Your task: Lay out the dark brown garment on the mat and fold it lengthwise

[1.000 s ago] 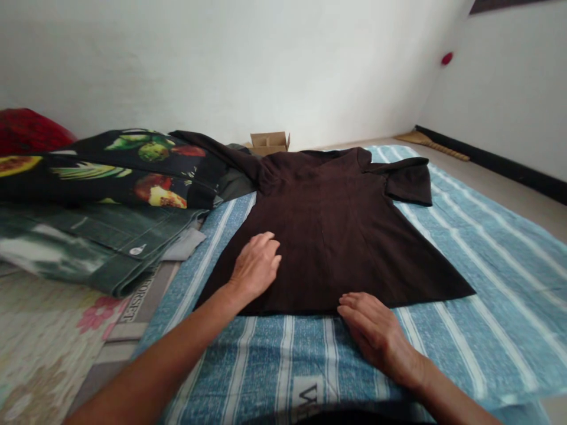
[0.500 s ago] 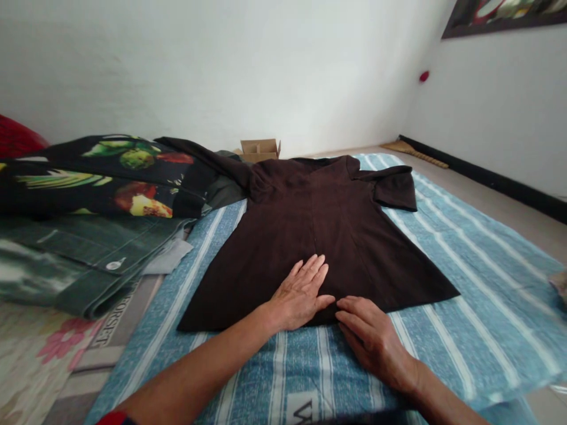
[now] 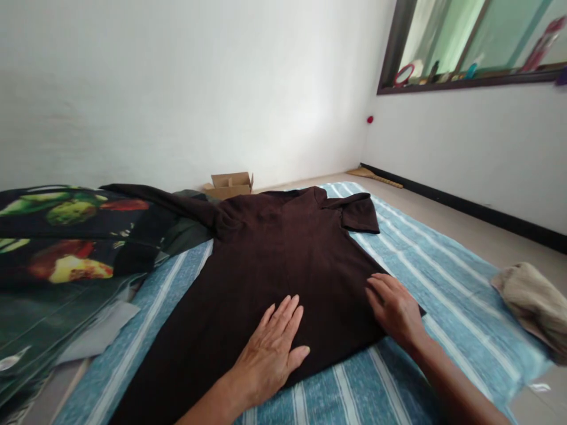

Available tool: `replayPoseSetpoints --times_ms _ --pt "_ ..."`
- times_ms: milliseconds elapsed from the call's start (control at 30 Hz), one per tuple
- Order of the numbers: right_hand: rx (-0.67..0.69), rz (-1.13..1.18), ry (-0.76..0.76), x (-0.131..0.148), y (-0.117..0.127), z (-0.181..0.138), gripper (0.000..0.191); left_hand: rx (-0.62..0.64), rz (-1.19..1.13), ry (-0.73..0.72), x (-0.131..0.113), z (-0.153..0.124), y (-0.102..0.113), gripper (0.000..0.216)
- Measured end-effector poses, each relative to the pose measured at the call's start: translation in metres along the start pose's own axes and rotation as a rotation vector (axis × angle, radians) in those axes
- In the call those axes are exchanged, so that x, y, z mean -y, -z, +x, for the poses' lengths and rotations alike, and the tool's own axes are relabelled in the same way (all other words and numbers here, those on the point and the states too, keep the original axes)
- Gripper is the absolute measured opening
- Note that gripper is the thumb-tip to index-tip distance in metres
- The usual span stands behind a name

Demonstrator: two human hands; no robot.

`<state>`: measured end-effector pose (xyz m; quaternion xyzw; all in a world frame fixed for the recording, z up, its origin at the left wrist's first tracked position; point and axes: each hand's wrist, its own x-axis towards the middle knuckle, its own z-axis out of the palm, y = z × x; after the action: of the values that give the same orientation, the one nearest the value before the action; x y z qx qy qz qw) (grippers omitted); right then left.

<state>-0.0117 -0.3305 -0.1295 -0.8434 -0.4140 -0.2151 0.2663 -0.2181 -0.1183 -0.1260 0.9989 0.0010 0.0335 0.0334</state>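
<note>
A dark brown dress (image 3: 266, 265) lies spread out on a blue-and-white striped cloth (image 3: 447, 289), its hem toward me and its sleeves at the far end. One sleeve stretches left; the other is folded on the right. My left hand (image 3: 272, 351) rests flat on the lower middle of the dress, fingers out and thumb apart, holding nothing. Over the dress's right edge, near the hem corner, lies my right hand (image 3: 394, 304). Its fingers are slightly bent with the tips on the fabric, and I see no fold gripped in them.
To the left are a black fruit-print garment (image 3: 88, 236) and dark green clothing (image 3: 57, 316). A cardboard box (image 3: 230, 183) stands by the back wall. At the right edge sits a beige bundled cloth (image 3: 529, 301). A window (image 3: 478, 41) with small items on its sill is at upper right.
My right hand has moved from the middle of the hem to the dress's right side. My left hand stays flat on the dress. The view has tilted up and turned right.
</note>
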Motion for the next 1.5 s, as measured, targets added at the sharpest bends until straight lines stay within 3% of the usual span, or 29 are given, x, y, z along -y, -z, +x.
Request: replayPoseSetpoints --times_ms 133,200,267,467,633,1067,1200,1300,1400,1500 --pt "0.364 -0.225 -0.455 -0.037 0.014 0.026 0.027 -0.012 0.018 -0.008 0.003 0.000 0.000 0.059" --pt "0.480 -0.209 -0.586 -0.049 0.021 0.030 0.030 -0.025 0.008 -0.015 0.003 0.000 0.001 0.060" --pt "0.509 -0.163 -0.639 -0.061 0.025 0.029 0.035 -0.032 -0.008 -0.021 0.002 0.001 0.003 0.060" --pt "0.552 0.066 -0.653 -0.084 0.024 0.022 0.037 -0.020 -0.009 -0.021 0.003 0.001 0.005 0.060" --pt "0.482 0.162 -0.657 -0.081 0.024 0.016 0.036 -0.015 -0.014 -0.016 0.003 0.000 0.004 0.060" --pt "0.419 0.119 -0.545 -0.100 0.005 -0.013 0.038 0.081 -0.068 0.013 -0.005 -0.005 0.015 0.062" --pt "0.414 0.112 -0.529 -0.101 0.003 -0.017 0.039 0.005 -0.046 0.001 -0.007 -0.006 0.012 0.063" --pt "0.439 0.082 -0.526 -0.099 0.007 -0.014 0.040 -0.129 -0.027 -0.022 -0.011 -0.006 0.009 0.057" --pt "0.499 0.036 -0.560 -0.096 0.016 -0.011 0.039 -0.267 -0.064 -0.046 -0.016 -0.006 0.010 0.040" --pt "0.508 -0.152 -0.600 -0.084 0.029 -0.009 0.039 -0.318 -0.136 -0.076 -0.019 -0.011 0.015 0.022"
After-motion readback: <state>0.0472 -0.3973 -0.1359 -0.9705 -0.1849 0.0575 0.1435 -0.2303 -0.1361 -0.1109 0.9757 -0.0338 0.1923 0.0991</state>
